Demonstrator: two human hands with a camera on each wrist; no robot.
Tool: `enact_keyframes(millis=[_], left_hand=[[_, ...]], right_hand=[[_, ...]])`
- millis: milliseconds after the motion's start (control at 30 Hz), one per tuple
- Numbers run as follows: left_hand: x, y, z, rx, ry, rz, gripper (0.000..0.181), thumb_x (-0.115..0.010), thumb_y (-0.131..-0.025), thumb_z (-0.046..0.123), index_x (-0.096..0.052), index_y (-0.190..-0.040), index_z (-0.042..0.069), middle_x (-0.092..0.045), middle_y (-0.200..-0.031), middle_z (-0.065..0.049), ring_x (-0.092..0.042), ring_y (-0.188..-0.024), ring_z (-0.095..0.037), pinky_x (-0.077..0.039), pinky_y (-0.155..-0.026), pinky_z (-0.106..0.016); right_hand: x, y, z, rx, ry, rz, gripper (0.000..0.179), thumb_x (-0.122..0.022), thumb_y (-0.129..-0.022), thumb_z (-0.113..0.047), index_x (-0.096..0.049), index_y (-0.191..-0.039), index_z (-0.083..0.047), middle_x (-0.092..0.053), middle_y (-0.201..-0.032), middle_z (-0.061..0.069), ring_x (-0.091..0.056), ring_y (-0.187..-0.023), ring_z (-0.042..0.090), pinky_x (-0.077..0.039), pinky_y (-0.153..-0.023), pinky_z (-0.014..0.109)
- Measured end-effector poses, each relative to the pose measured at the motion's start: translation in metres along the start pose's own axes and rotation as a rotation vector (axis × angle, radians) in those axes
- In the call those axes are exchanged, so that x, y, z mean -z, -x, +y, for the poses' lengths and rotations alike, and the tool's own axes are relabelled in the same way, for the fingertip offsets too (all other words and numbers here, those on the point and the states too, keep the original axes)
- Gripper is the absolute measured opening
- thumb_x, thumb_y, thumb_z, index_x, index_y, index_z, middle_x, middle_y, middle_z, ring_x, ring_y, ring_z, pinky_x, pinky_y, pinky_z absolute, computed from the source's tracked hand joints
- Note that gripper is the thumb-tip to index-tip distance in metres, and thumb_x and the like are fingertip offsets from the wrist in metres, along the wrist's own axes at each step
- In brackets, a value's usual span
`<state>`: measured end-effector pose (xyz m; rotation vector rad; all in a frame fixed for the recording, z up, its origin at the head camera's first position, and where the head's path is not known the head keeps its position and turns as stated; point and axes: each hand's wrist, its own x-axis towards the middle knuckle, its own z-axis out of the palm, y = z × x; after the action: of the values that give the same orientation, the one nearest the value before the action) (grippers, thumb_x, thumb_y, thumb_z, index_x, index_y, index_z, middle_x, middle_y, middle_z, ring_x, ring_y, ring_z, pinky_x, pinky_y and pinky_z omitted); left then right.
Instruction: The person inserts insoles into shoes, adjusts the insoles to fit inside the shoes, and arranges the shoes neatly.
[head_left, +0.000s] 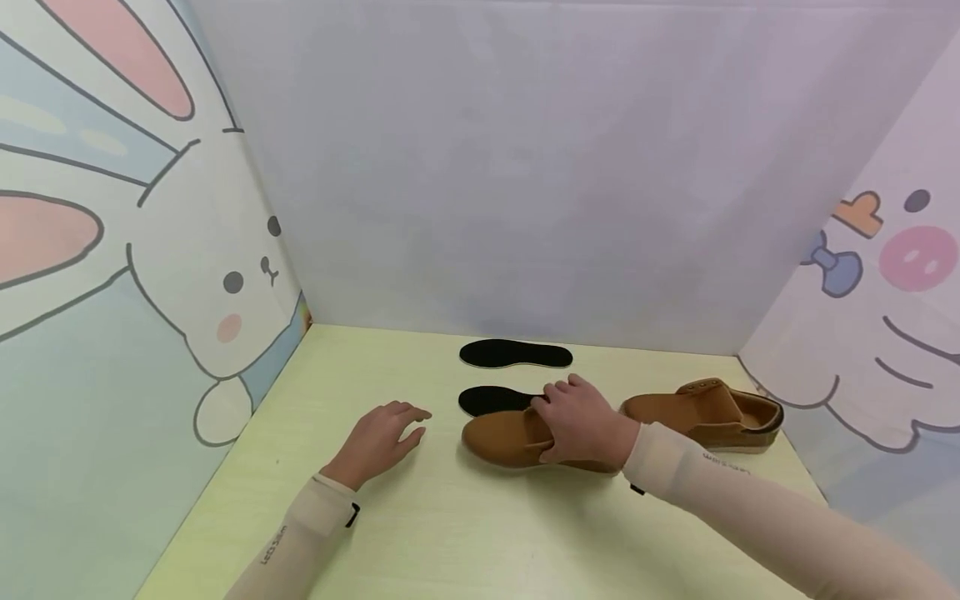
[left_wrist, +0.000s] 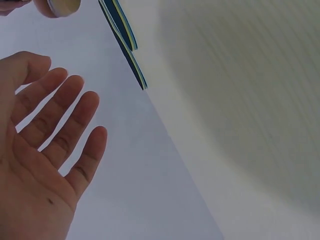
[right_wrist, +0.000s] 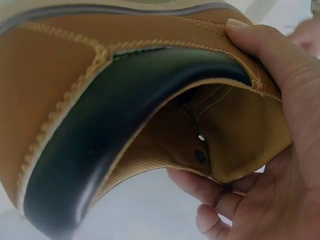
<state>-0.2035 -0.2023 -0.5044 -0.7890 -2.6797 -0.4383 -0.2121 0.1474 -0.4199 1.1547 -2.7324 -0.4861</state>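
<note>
My right hand (head_left: 583, 423) grips a tan shoe (head_left: 498, 439) across its opening, thumb on the near side and fingers over the far side. The right wrist view shows the dark padded heel collar (right_wrist: 125, 110) and woven lining, with the thumb (right_wrist: 255, 42) pressed on the outer side. To the left of the toe, my left hand (head_left: 380, 442) hovers with spread, relaxed fingers and holds nothing. Behind the gripped shoe lies a black insole (head_left: 491, 400), partly hidden by the right hand. Another black insole (head_left: 516, 353) lies farther back.
A second tan shoe (head_left: 720, 412) stands to the right, behind the right forearm, its tongue raised. Pale wood-grain table (head_left: 450, 533) lies beneath. A plain light wall (head_left: 495, 167) rises behind, and cartoon-printed panels (head_left: 187, 292) flank both sides.
</note>
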Motion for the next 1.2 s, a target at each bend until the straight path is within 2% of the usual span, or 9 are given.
enact_keyframes(millis=[167, 400, 633, 900, 967, 1067, 1200], left_hand=[[-0.001, 0.0, 0.0, 0.003, 0.007, -0.007, 0.023, -0.075, -0.093, 0.02, -0.076, -0.116, 0.017, -0.072, -0.111, 0.001, -0.068, -0.1, -0.021, -0.058, -0.082, -0.039], [-0.001, 0.0, 0.002, -0.01, 0.015, -0.001, 0.023, -0.076, -0.093, 0.02, -0.076, -0.115, 0.016, -0.072, -0.11, 0.001, -0.068, -0.099, -0.02, -0.058, -0.081, -0.039], [0.0, 0.001, 0.003, -0.015, 0.003, 0.003, 0.023, -0.077, -0.092, 0.02, -0.076, -0.115, 0.015, -0.072, -0.109, 0.001, -0.068, -0.098, -0.02, -0.058, -0.08, -0.039], [-0.004, -0.001, 0.006, -0.037, 0.0, 0.007, 0.023, -0.076, -0.092, 0.02, -0.076, -0.114, 0.016, -0.072, -0.109, 0.001, -0.068, -0.098, -0.02, -0.058, -0.08, -0.038], [-0.004, -0.002, 0.007, -0.039, 0.001, 0.013, 0.023, -0.077, -0.091, 0.02, -0.076, -0.114, 0.016, -0.072, -0.109, 0.001, -0.068, -0.098, -0.02, -0.058, -0.08, -0.038], [-0.004, -0.006, 0.012, -0.054, 0.019, 0.02, 0.023, -0.077, -0.091, 0.019, -0.076, -0.114, 0.016, -0.072, -0.108, 0.001, -0.068, -0.098, -0.019, -0.058, -0.08, -0.038], [-0.005, -0.018, 0.026, -0.098, 0.071, 0.014, 0.022, -0.075, -0.093, 0.02, -0.076, -0.115, 0.016, -0.072, -0.109, 0.002, -0.068, -0.1, -0.018, -0.057, -0.082, -0.038]], right_hand=[[-0.012, 0.001, -0.018, 0.008, -0.004, -0.029, 0.075, -0.077, -0.071, -0.073, -0.07, -0.113, -0.011, -0.064, -0.098, 0.004, -0.06, -0.089, 0.021, -0.046, -0.082, 0.041], [-0.023, -0.003, -0.027, -0.015, 0.028, -0.022, 0.09, -0.074, -0.072, -0.077, -0.066, -0.13, -0.009, -0.065, -0.115, 0.008, -0.062, -0.105, 0.025, -0.047, -0.095, 0.045], [-0.027, -0.009, -0.026, -0.034, -0.006, 0.023, 0.09, -0.076, -0.072, -0.073, -0.064, -0.131, -0.007, -0.064, -0.118, 0.009, -0.062, -0.107, 0.027, -0.046, -0.09, 0.044], [-0.033, -0.012, -0.023, -0.062, -0.021, 0.017, 0.092, -0.074, -0.075, -0.074, -0.059, -0.14, -0.009, -0.062, -0.124, 0.01, -0.059, -0.108, 0.026, -0.046, -0.09, 0.042], [-0.034, -0.012, -0.022, -0.063, -0.053, 0.033, 0.095, -0.073, -0.076, -0.074, -0.055, -0.145, -0.01, -0.059, -0.129, 0.01, -0.058, -0.111, 0.026, -0.046, -0.091, 0.043], [-0.034, -0.005, -0.02, -0.08, -0.158, 0.047, 0.104, -0.075, -0.076, -0.072, -0.043, -0.154, -0.012, -0.054, -0.139, 0.012, -0.056, -0.118, 0.029, -0.045, -0.097, 0.046], [-0.034, 0.013, -0.013, -0.152, -0.283, 0.048, 0.116, -0.079, -0.073, -0.07, -0.031, -0.16, -0.012, -0.049, -0.145, 0.014, -0.053, -0.123, 0.033, -0.043, -0.103, 0.052]])
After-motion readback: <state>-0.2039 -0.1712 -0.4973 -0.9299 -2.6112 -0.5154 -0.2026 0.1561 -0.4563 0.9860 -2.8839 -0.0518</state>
